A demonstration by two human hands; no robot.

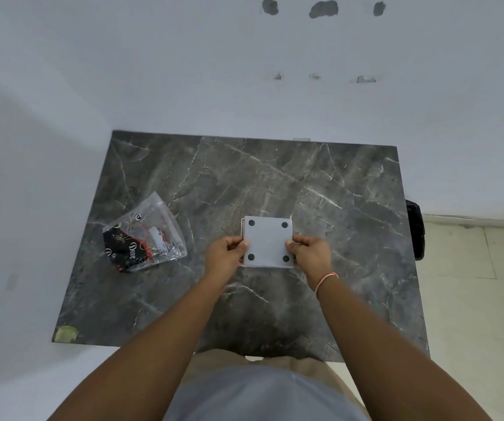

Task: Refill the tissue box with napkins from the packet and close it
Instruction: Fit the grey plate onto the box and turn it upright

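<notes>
A square white tissue box (268,242) lies upside down near the middle of the dark marble table (320,189), its flat base with four black round feet facing up. My left hand (226,253) grips its left edge, thumb on the base. My right hand (311,253) grips its right edge the same way. The clear plastic napkin packet (144,237), with black and red print, lies crumpled on the table to the left, apart from both hands. The box's inside is hidden.
White walls border the table at the back and left. A black object (415,229) sits past the table's right edge, above a pale tiled floor (472,284). A scrap of yellowish tape (66,333) marks the near left corner.
</notes>
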